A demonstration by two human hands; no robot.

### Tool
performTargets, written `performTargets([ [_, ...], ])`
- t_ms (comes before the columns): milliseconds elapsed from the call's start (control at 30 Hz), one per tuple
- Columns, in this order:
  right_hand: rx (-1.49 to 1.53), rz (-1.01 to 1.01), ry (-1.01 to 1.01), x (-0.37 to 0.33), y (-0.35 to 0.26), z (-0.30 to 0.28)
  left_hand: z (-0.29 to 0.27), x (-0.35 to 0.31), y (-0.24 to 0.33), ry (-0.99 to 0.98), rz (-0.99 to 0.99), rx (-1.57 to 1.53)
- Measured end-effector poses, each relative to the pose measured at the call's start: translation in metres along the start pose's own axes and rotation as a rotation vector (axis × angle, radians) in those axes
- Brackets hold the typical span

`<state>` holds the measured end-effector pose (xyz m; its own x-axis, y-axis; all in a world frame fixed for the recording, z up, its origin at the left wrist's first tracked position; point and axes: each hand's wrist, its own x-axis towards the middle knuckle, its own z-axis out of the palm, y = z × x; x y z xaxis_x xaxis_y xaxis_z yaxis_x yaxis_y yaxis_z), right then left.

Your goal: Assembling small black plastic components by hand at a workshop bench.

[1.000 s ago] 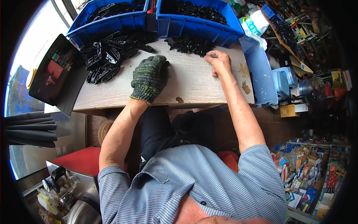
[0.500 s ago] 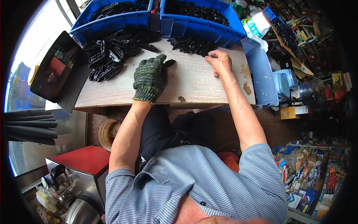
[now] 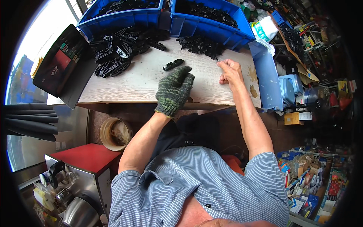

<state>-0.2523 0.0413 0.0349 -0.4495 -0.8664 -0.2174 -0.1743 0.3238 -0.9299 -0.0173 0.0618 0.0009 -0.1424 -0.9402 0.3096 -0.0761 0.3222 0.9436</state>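
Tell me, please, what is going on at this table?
A person has both hands over a table with black parts on it. The gloved left hand is just beside a single long piece. The bare right hand is near a pile of small parts; whether it pinches one is unclear. Blue bins stand behind.

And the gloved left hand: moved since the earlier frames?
Yes: the gloved left hand has shifted rightward and toward the person's body, judged against the wood-grain tabletop.
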Motion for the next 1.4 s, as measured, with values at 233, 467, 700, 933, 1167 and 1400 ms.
performTargets([
  [233,0.114,-0.108,-0.276,-0.034,0.012,0.016,0.027,0.042,0.015,-0.252,-0.484,-0.266],
  [467,0.189,-0.227,-0.349,-0.038,0.026,0.014,0.028,0.058,0.021,-0.357,-0.491,-0.166],
  [700,0.188,-0.245,-0.34,-0.046,0.022,0.016,0.019,0.043,0.009,-0.318,-0.484,-0.426],
  [933,0.241,-0.241,-0.365,-0.051,0.02,0.018,0.021,0.027,0.01,-0.166,-0.497,-0.608],
  [1167,0.258,-0.218,-0.353,-0.05,0.023,0.021,0.018,0.027,0.005,-0.239,-0.493,-0.615],
  [1400,0.387,-0.243,-0.34,-0.05,0.025,0.018,-0.011,0.031,0.01,-0.001,0.062,0.698],
])
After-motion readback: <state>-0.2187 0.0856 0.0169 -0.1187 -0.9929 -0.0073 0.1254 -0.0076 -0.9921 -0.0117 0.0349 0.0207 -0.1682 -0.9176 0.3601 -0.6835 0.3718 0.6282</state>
